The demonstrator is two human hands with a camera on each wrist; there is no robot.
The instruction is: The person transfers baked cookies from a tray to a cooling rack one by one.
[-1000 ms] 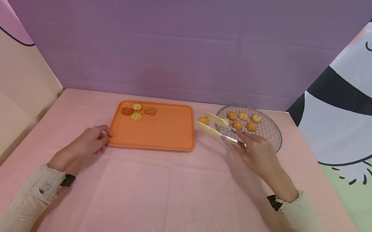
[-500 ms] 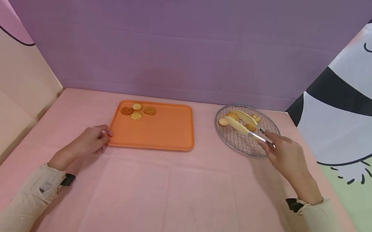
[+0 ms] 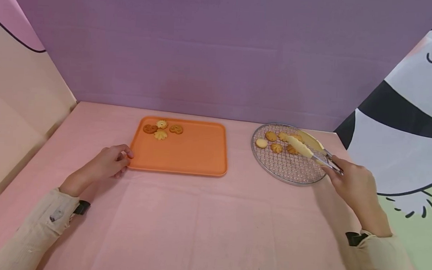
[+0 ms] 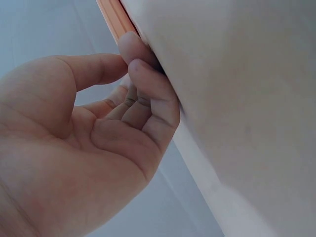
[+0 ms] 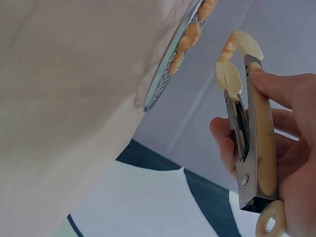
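Note:
My right hand (image 3: 355, 183) grips metal tongs with cream scalloped tips (image 3: 300, 147), seen low over the right part of the round wire rack (image 3: 290, 169). In the right wrist view, a ridged golden cookie (image 5: 228, 48) shows between the tong tips. On the rack lie several cookies, among them a pale round one (image 3: 261, 143), a speckled one (image 3: 271, 136) and a flower-shaped one (image 3: 276, 148). My left hand (image 3: 109, 161) holds the left edge of the orange tray (image 3: 186, 158), thumb and curled fingers at the rim. The tongs partly cover the rack's right-hand cookies.
At the tray's back left sit two pretzel-shaped cookies (image 3: 176, 129) and two flower-like ones (image 3: 160, 134). A pink cloth (image 3: 199, 218) covers the table. Behind it rises a purple backdrop (image 3: 204, 71), and a panel with an animal drawing (image 3: 383, 149) stands at the right.
My right hand has moved right, carrying the tongs and a cookie from the gap beside the tray to above the rack's right side. The left hand has stayed at the tray edge.

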